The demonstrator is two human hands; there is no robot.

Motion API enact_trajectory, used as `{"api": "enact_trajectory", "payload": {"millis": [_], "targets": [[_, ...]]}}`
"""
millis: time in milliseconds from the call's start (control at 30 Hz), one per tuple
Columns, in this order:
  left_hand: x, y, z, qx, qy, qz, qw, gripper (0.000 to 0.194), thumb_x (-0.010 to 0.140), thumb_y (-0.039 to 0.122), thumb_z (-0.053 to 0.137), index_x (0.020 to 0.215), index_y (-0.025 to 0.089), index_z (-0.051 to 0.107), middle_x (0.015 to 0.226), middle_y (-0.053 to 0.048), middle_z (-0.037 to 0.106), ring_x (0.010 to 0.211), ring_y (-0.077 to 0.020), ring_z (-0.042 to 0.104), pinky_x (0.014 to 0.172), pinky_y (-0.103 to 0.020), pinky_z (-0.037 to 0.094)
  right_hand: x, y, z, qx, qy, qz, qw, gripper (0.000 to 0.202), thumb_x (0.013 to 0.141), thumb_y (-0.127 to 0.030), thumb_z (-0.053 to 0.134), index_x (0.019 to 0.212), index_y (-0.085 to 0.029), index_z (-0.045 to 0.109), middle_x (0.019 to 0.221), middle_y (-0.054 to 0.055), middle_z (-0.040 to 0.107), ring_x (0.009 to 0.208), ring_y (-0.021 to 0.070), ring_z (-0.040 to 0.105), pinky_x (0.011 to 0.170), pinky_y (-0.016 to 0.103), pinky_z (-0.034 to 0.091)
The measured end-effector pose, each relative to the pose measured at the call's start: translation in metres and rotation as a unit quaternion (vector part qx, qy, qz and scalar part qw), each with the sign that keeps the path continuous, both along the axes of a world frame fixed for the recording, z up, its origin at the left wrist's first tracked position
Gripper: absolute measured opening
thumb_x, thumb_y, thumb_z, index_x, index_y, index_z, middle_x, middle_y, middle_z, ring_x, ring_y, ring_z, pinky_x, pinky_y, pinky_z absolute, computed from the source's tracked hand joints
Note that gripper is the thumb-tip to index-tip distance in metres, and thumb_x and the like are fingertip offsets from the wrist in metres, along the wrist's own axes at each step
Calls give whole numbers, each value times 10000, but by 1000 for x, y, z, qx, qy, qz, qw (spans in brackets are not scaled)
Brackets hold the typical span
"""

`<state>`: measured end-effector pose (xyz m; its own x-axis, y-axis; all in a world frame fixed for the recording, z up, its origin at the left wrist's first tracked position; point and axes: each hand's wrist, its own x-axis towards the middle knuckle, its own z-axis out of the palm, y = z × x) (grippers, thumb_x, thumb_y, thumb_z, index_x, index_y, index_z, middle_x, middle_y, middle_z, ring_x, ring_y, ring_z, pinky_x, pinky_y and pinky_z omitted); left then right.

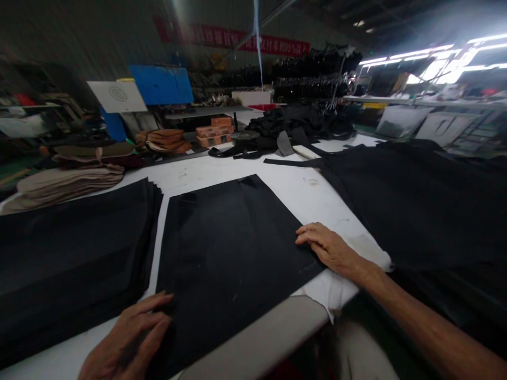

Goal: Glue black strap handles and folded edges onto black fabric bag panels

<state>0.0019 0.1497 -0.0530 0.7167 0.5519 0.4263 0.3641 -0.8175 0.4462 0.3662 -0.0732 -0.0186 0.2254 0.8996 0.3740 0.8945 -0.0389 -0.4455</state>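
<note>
A flat black fabric panel (229,253) lies on the white table (293,190) in front of me. My left hand (130,338) rests flat on its near left corner, fingers spread. At the panel's right edge, my right hand (327,245) presses down with the fingers together and extended. Neither hand grips anything. A stack of similar black panels (71,253) sits to the left, just apart from the single panel.
A large heap of black fabric (420,200) covers the table's right side. Beige and brown fabric stacks (71,179) lie at the far left. Orange boxes (214,132) and more black pieces (293,129) sit at the back. The table's front edge (257,338) is near me.
</note>
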Motion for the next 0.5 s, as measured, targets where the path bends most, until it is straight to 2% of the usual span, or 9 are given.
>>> {"api": "enact_trajectory", "payload": {"millis": [67,133,200,333,400,500], "targets": [[-2,-1,5,10,-3,-11,1000,125,845,336,490,904,281,586,1119,-25,600,994,-222,609,848,-377,504,-2,1,-3,15,-3,10,1000,401,740,15,378,935,-223,635,1070,70,609,1038,197,531,904,453,415],[-3,-3,12,57,-25,-11,998,130,832,329,512,934,283,577,1109,-27,590,982,-234,600,856,-401,483,-3,7,-2,12,-23,31,999,434,730,30,378,955,-228,645,1088,64,606,1061,200,515,925,457,394],[-3,-8,20,95,-27,-5,995,158,818,346,526,961,300,577,1105,-20,585,964,-247,594,855,-424,474,-3,17,2,-10,-62,61,996,463,730,38,384,997,-233,648,1128,54,595,1093,199,491,933,437,387],[7,-33,40,89,26,10,996,219,819,354,513,1036,375,539,1185,8,533,1058,-282,535,927,-503,427,-5,34,11,-85,-140,117,979,506,737,21,433,1090,-281,635,1260,41,532,1181,222,421,936,424,373],[21,-53,49,107,47,-37,992,278,818,310,515,1086,383,524,1207,12,532,1099,-272,517,921,-475,444,-5,39,14,-114,-161,142,970,489,752,4,454,1084,-302,643,1287,30,522,1190,233,417,937,430,367],[53,-86,57,149,85,-123,977,365,816,248,512,1167,346,516,1224,-1,561,1150,-246,501,887,-389,484,-1,39,13,-126,-163,150,967,485,763,-1,455,1069,-321,653,1284,7,536,1185,235,427,934,434,365]]}}
